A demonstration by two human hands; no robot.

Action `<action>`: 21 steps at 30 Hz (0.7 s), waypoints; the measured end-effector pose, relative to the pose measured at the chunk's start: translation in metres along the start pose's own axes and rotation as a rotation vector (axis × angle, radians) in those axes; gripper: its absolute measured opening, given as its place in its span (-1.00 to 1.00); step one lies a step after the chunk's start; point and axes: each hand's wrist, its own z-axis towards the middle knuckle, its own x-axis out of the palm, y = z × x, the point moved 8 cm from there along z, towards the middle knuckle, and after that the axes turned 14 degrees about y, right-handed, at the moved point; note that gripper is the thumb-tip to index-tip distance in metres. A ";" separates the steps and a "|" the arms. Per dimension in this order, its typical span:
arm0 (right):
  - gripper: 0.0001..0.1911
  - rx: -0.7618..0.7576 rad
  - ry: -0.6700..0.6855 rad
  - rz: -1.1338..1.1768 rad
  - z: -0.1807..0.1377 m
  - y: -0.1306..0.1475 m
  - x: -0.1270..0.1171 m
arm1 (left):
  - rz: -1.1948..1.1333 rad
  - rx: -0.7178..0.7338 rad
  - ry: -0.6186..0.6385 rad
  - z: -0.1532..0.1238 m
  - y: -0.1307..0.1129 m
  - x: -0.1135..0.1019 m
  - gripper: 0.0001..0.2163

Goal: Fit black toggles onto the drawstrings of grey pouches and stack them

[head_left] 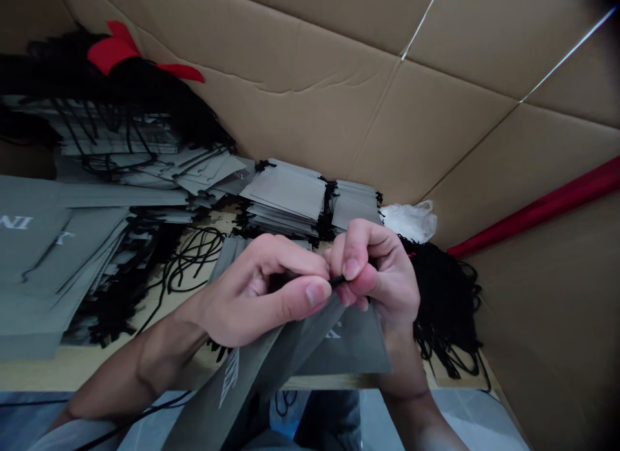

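In the middle of the head view, my left hand pinches a short piece of black cord between thumb and forefinger. My right hand meets it from the other side, its fingertips closed on the same cord. Below the hands hangs a grey printed pouch with white lettering, tilted and reaching past the table edge. Another grey pouch lies behind it on the table. How the cord joins the hanging pouch is hidden by my fingers.
Grey pouches are heaped at left, with black cords beside them. Neat stacks stand at the back. A black cord bundle and a clear plastic bag lie at right. Cardboard walls enclose the table.
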 end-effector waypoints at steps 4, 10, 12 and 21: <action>-0.85 0.071 0.002 -0.073 -0.001 0.006 -0.005 | 0.090 -0.057 -0.029 -0.003 -0.005 -0.003 -0.49; -0.51 0.165 -0.071 -0.422 -0.007 0.033 -0.007 | 0.113 -0.134 -0.070 -0.004 -0.003 -0.006 -0.63; -0.55 0.182 -0.105 -0.510 -0.009 0.037 -0.004 | 0.067 -0.138 -0.134 -0.006 0.001 -0.011 -0.67; -0.75 0.177 -0.263 -0.401 -0.015 0.046 -0.002 | -0.024 -0.175 0.020 -0.002 0.015 -0.017 -0.65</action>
